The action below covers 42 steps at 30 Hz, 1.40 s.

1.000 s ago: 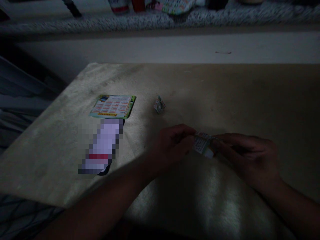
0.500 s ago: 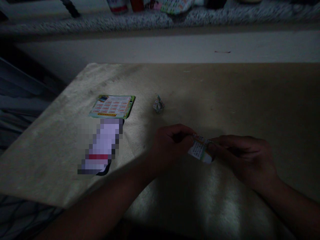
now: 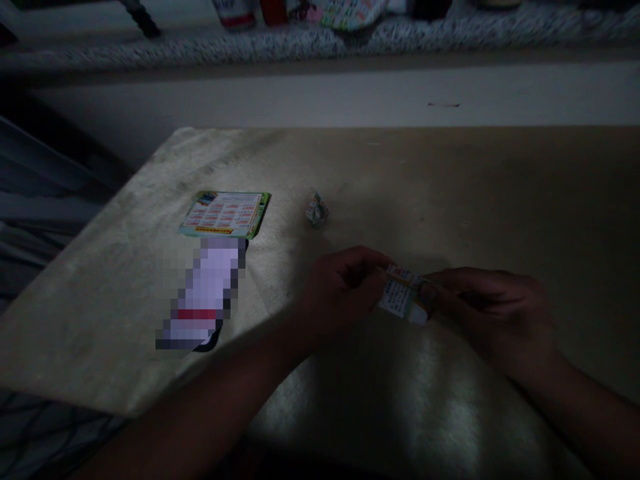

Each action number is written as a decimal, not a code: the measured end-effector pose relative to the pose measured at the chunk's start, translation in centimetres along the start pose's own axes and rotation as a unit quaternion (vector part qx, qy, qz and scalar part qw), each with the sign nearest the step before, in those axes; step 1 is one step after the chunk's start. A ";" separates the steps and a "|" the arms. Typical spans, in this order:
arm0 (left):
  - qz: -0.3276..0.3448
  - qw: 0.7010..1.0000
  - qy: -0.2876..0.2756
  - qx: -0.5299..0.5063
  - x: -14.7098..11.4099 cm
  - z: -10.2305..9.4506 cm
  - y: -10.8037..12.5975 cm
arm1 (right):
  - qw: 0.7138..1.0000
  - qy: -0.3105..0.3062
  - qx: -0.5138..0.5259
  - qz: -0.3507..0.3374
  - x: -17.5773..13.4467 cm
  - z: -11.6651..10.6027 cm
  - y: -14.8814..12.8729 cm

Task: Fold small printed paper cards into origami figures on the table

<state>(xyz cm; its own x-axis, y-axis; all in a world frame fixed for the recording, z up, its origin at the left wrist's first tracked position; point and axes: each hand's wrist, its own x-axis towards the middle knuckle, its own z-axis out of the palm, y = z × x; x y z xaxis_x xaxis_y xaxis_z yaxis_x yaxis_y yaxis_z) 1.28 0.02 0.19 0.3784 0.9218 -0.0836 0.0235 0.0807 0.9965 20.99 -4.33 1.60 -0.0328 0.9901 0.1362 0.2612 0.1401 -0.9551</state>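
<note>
Just above the table (image 3: 450, 200), near its front edge, the left hand (image 3: 340, 293) and the right hand (image 3: 495, 313) meet on a small printed paper (image 3: 400, 301). Each hand's fingers are closed on one end of it: the left pinches the left edge, the right pinches the right edge, and the paper hangs between them, tilted, with its print toward the camera. It looks partly folded, so the step in hand seems to be a fold or crease. To do that well, I judge, both pinches should stay close to the fold line, with the edges lined up before pressing, since so small a piece slips easily and the light is poor. Setting it down on the table to press the crease would steady it.

Beyond the paper, further from the person and a little left, a small folded piece (image 3: 317, 210) of the same print lies on the table, apart from the hands. Well left of the paper lies a blurred flat thing (image 3: 203, 297), and just behind that a flat printed card (image 3: 225, 214) with a green border. None of these is in the hands' way. Past the table's far edge runs a pale floor, then a speckled rug (image 3: 350, 40) with a few things on it, too dim to tell.
</note>
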 end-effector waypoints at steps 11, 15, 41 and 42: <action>-0.055 0.997 -0.054 -0.016 0.1 -0.1 -0.2 | 0.999 0.035 -0.002 -0.020 0.0 -0.1 0.4; -0.054 0.995 -0.073 -0.036 0.0 -0.1 -0.3 | 0.999 0.050 -0.008 -0.010 -0.1 -0.2 0.3; -0.153 0.933 -0.189 -0.264 -0.2 1.4 -0.6 | 0.992 0.038 -0.068 -0.098 0.1 0.3 0.8; -0.158 0.927 -0.201 -0.273 -0.2 1.2 -0.6 | 0.992 0.043 -0.068 -0.097 0.0 0.3 0.7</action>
<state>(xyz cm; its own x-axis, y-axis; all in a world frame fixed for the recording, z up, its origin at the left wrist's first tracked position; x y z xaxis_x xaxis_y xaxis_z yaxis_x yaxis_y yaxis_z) 2.33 -0.71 -0.37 0.7493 0.6127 -0.2512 -0.2391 0.6041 0.7602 20.91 -4.18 0.82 -0.0151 0.9396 0.3420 0.3853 0.3211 -0.8651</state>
